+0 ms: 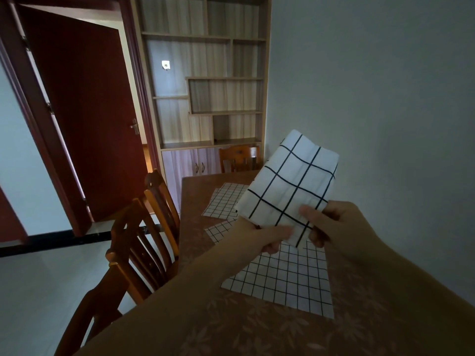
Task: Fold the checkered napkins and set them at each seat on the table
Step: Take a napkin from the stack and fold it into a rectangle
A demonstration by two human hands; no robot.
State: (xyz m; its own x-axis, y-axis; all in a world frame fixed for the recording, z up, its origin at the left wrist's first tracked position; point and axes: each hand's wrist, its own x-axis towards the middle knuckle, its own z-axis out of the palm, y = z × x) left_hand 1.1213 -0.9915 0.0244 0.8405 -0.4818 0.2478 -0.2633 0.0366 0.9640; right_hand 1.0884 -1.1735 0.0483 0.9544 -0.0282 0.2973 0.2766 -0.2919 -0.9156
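A folded white napkin with a black check (290,183) is held up in the air above the table (257,327). My left hand (264,238) pinches its near lower corner from below and my right hand (331,222) pinches the same end from the right. Under the hands a checkered napkin (282,281) lies flat on the table. Another checkered napkin (225,200) lies flat farther back, and part of a third checkered napkin (218,231) shows between them, partly hidden by my left hand.
Wooden chairs (144,242) stand along the table's left side and another chair (239,158) at its far end. A shelf unit (205,86) fills the back wall, beside an open red door (84,119). The wall runs close on the right.
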